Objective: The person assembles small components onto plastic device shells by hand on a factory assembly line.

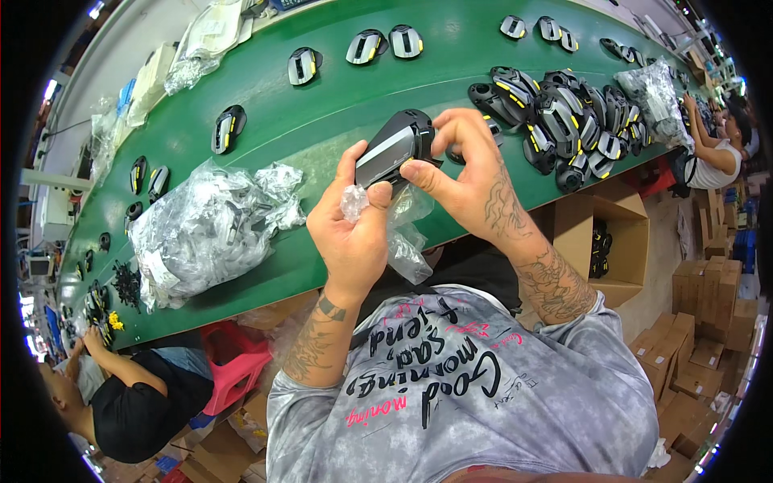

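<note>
We are gripping a grey-and-black device and clear plastic in our left hand, over the surface toward its near edge. Our half-curled right hand is holding the device's right end.

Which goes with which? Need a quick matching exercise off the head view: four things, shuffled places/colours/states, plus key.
Things
1. Upraised black-and-grey device
2. Plastic stool at lower left
3. Largest heap of devices
4. Tabletop

Places, colours, states
A. Green
B. Piled up, to the right of both grips
C. In the left grip, with the right grip at its edge
D. Pinkish red

Pairs: 1-C, 2-D, 3-B, 4-A
</note>
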`<state>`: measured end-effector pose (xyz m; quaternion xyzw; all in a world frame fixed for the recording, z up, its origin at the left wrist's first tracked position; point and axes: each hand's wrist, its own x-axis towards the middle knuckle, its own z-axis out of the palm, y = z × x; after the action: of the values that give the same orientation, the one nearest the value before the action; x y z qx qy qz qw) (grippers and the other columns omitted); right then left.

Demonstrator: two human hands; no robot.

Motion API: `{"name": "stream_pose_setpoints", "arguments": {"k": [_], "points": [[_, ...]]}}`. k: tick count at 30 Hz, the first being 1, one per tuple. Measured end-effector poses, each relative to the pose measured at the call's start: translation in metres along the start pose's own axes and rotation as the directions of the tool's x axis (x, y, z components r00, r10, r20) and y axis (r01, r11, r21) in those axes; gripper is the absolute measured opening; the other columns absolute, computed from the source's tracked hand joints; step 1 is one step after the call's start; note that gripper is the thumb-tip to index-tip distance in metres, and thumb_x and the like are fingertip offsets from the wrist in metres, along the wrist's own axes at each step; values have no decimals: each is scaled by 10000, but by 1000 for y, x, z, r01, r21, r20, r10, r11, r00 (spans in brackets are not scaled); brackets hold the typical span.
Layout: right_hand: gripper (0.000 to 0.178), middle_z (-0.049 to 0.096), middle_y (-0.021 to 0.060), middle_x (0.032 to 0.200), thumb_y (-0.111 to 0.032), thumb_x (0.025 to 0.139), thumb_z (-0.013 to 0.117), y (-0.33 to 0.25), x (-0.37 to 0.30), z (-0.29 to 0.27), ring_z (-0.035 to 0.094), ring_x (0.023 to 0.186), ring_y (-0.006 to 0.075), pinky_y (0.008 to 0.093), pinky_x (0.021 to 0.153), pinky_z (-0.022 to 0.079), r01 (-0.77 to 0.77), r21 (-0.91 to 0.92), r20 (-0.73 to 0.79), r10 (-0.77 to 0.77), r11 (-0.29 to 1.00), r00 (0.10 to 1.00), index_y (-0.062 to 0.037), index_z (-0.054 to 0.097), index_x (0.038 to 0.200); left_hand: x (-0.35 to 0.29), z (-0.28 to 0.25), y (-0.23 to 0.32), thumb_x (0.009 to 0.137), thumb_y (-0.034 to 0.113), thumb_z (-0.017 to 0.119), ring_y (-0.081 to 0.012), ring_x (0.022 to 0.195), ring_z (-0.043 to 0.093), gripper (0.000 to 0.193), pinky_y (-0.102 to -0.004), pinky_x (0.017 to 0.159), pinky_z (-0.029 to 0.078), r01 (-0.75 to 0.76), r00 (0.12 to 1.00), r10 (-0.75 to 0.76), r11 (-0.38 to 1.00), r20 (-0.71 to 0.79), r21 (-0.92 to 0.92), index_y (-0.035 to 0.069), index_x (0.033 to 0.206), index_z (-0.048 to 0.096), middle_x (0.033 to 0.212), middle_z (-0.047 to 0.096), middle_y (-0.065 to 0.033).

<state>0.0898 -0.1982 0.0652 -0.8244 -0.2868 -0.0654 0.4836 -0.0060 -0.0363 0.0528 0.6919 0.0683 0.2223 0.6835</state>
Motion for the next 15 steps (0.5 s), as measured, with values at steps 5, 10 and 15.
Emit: {"name": "stream_pose_setpoints", "arguments": {"k": [5, 10, 15], "points": [[788, 596, 123, 1232, -261, 783, 925, 12, 9, 8, 600, 1135, 214, 354, 999, 495, -184, 466, 177, 113, 866, 978, -17, 449, 1361, 1, 9, 1, 984, 103, 722, -70, 884, 619, 472, -221, 797, 512, -15, 1000, 15, 999, -3, -42, -51, 1407, 579, 1033, 715, -39], [850, 587, 129, 1171, -388, 698, 963, 23, 4, 22, 606, 1027, 179, 349, 882, 548, -207, 480, 73, 196, 852, 978, 0, 533, 1320, 7, 10, -1, 990, 82, 705, -41, 831, 577, 442, -210, 743, 495, 52, 999, -52, 999, 14, -4, -58, 1393, 590, 1003, 688, -4], [767, 595, 114, 1161, -315, 760, 934, 20, 10, 15, 618, 1013, 166, 334, 874, 563, -143, 238, 91, 124, 961, 988, 16, 536, 1325, 12, 2, -21, 965, 33, 702, -56, 854, 586, 411, -218, 775, 496, 143, 989, -151, 934, 2, -328, -71, 1354, 620, 1022, 682, -27]]}}
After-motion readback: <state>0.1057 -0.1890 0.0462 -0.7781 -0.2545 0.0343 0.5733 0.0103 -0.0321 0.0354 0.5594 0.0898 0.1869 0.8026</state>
